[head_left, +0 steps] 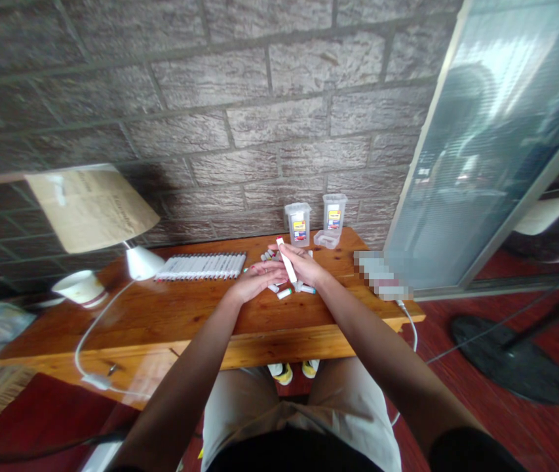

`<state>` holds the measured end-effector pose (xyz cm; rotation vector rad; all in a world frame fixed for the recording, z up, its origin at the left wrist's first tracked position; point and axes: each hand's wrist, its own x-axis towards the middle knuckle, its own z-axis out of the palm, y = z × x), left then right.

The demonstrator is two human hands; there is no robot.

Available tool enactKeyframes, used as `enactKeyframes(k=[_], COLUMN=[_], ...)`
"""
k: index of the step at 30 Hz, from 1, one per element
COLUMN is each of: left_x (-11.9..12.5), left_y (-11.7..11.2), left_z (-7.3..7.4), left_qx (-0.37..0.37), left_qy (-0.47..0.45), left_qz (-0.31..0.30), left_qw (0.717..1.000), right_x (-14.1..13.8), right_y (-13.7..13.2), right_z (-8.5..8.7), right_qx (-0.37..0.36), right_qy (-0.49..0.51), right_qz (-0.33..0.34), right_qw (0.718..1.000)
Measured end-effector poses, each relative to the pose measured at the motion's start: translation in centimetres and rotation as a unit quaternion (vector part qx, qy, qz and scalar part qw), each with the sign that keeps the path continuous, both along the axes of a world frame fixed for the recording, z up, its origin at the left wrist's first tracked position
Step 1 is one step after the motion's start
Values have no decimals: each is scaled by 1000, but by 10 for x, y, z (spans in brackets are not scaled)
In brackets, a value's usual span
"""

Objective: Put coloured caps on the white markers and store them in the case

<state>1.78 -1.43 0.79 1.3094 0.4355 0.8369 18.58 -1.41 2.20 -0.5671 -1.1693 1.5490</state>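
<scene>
A white marker (287, 261) with a red tip is gripped between the thumb and fingers of my right hand (305, 265), tilted above the table. My left hand (261, 279) is beside it with its fingers stretched out, close to the marker's lower part; whether they touch it I cannot tell. Under and around both hands lie several loose markers, one with a green end (284, 294) and one with a blue end (307, 289). To the left, a long row of white markers (204, 266) lies side by side on the wooden table (171, 314).
Two clear plastic containers with yellow labels, a nearer one (298, 226) and a farther one (333, 213), stand by the brick wall. An open lid (327, 239) sits beside them. Left are a lamp (141, 262), its cord, and a paper cup (81, 288). A blurred-out object (382, 275) lies right.
</scene>
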Motion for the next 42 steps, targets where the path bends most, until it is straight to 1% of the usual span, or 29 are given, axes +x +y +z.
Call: enactKeyframes(k=[3, 6, 8, 10, 12, 14, 15, 17, 18, 20, 21, 22, 23, 24, 26, 27, 29, 31, 32, 33, 35, 39, 40, 42], left_x=[-2, -2, -1, -1, -1, -3, -4, -6, -7, -8, -9, -9, -9, -9, -9, -9, -8, -7, -7, -7, -8, -9, -9, -10], left_y=[2, 1, 0, 0, 1, 3, 4, 6, 7, 8, 8, 8, 8, 8, 8, 8, 8, 9, 9, 9, 9, 10, 10, 10], left_z=[-3, -3, -2, -1, 2, 5, 7, 12, 14, 18, 19, 20, 21, 21, 21, 20, 20, 20, 20, 20, 20, 19, 19, 18], left_qx=[-3, -9, -15, -27, -48, -79, -97, -134, -150, -174, -181, -186, -189, -191, -193, -193, -191, -190, -190, -191, -194, -198, -196, -192], left_qy=[7, 8, 12, 12, -15, -75, -110, -171, -192, -217, -225, -231, -236, -238, -238, -235, -230, -228, -228, -228, -227, -228, -228, -226], left_qz=[-22, -17, 0, 20, 49, 98, 128, 182, 202, 223, 228, 229, 231, 232, 234, 236, 239, 244, 247, 249, 252, 258, 258, 258], left_qw=[1000, 1000, 1000, 999, 998, 989, 981, 959, 949, 934, 930, 927, 925, 924, 923, 923, 924, 923, 922, 922, 920, 918, 918, 919], right_x=[-1, -2, -1, 0, 3, 7, 9, 10, 10, 7, 5, 4, 2, 2, 4, 7, 14, 22, 26, 30, 36, 36, 34, 32], right_y=[-2, -2, 0, 3, 5, 6, 6, 5, 5, 6, 6, 8, 9, 10, 13, 15, 17, 18, 18, 17, 14, 6, 5, 6], right_z=[-2, -3, -5, -8, -10, -11, -12, -12, -13, -15, -17, -19, -21, -22, -24, -24, -21, -17, -15, -13, -13, -19, -20, -21], right_qx=[11, 32, 67, 119, 184, 241, 260, 305, 344, 435, 474, 500, 510, 510, 494, 481, 457, 445, 443, 443, 438, 427, 431, 422], right_qy=[-35, -95, -141, -199, -277, -338, -353, -372, -389, -429, -447, -461, -470, -478, -485, -482, -458, -419, -402, -394, -411, -479, -479, -462], right_qz=[-7, -25, -46, -83, -135, -175, -182, -172, -159, -127, -115, -109, -109, -116, -138, -148, -157, -134, -113, -90, -62, -83, -94, -122], right_qw=[999, 995, 987, 969, 933, 893, 880, 860, 840, 781, 750, 725, 712, 706, 708, 717, 746, 780, 793, 801, 797, 762, 759, 771])
